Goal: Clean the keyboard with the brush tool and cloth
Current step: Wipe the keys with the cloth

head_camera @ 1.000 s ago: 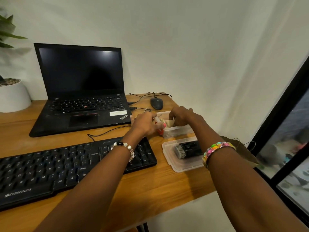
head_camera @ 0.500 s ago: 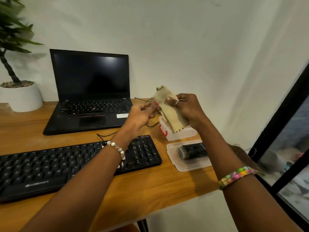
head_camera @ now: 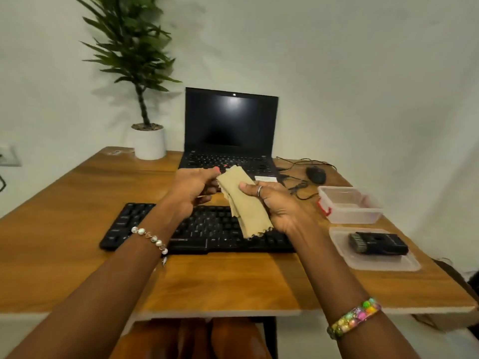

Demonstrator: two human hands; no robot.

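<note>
A folded tan cloth (head_camera: 243,203) is held up over the black keyboard (head_camera: 204,229), which lies on the wooden desk (head_camera: 77,229). My right hand (head_camera: 274,206) grips the cloth from the right with the thumb across its front. My left hand (head_camera: 194,190) pinches the cloth's upper left edge. The black brush tool (head_camera: 377,243) lies on a clear plastic lid (head_camera: 373,263) at the right of the desk, apart from both hands.
An open clear plastic box (head_camera: 350,207) with a red latch stands behind the lid. A black laptop (head_camera: 229,136) is open at the back, with a mouse (head_camera: 316,174) and cables beside it. A potted plant (head_camera: 147,136) stands back left.
Both hands lifted the cloth out of the plastic box and carried it left, over the keyboard. The camera view swung left and pulled back, so more of the desk shows.
</note>
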